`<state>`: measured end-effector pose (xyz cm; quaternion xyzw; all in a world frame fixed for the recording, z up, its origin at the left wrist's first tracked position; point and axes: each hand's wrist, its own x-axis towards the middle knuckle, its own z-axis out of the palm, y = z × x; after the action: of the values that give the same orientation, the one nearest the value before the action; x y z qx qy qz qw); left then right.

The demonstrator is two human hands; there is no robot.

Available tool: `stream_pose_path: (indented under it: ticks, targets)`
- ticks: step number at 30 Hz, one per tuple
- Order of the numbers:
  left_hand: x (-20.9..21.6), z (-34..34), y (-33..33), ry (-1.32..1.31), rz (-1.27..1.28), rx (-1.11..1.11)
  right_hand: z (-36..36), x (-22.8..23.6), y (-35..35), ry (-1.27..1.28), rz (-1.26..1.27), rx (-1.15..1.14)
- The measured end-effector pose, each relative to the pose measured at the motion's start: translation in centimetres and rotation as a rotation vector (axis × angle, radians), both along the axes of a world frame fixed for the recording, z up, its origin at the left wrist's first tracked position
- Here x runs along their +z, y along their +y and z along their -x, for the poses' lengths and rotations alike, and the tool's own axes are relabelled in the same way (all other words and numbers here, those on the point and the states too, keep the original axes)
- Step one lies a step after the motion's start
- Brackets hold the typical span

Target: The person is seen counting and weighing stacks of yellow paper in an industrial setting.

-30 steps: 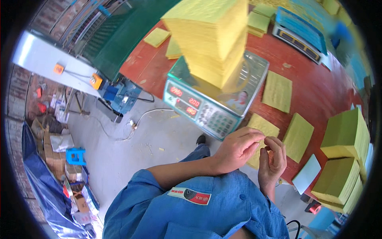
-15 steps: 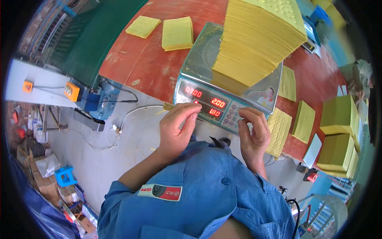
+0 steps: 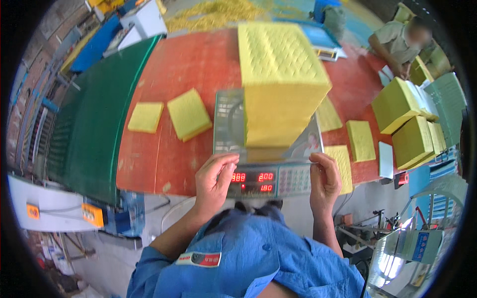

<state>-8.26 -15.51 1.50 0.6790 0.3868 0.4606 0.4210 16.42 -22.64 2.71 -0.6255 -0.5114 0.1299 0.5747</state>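
A tall stack of yellow embossed paper sheets (image 3: 276, 114) stands on the steel pan of a digital scale (image 3: 227, 124) with a lit red display. My left hand (image 3: 211, 181) hovers at the scale's front left corner, covering part of the display. Its fingers are loosely bent, the thumb is apart from them, and nothing is held. At the front right corner, by the keypad, is my right hand (image 3: 325, 183), also empty, with loosely curled fingers and the thumb a little apart. Both hands are clear of the stack.
The scale rests on a red table (image 3: 169, 64). Small yellow paper piles (image 3: 189, 114) lie to its left; another pile (image 3: 361, 140) and larger yellow bundles (image 3: 397, 105) are at the right. A green surface (image 3: 99, 114) adjoins the left side. A person (image 3: 397, 42) sits at the far right.
My view has tilted up, showing more of the table's far side and the seated person. My hands have moved farther apart, toward the scale's front corners. The left part of the display reads differently.
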Motion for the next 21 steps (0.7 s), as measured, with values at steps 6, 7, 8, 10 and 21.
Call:
stream_pose_path:
  ticks: [6,7,8,10,21]
  targets:
    - [1.2,-2.2,7.5,-0.191,0.137,0.040,-1.6,0.2,6.4,0.275,0.022,0.110]
    - [0.3,-3.2,9.4,-0.343,0.235,0.050,-2.2,-0.4,7.8,0.470,-0.006,0.166]
    - [1.0,-4.6,10.7,-0.491,0.344,0.057,-3.0,-1.2,9.2,0.666,-0.029,0.218]
    - [2.1,-6.3,11.5,-0.602,0.532,-0.048,-2.9,-1.9,11.6,0.737,0.014,0.219]
    - [-0.3,-8.1,9.6,-0.850,0.739,-0.064,0.6,-1.2,8.7,0.636,0.100,0.223]
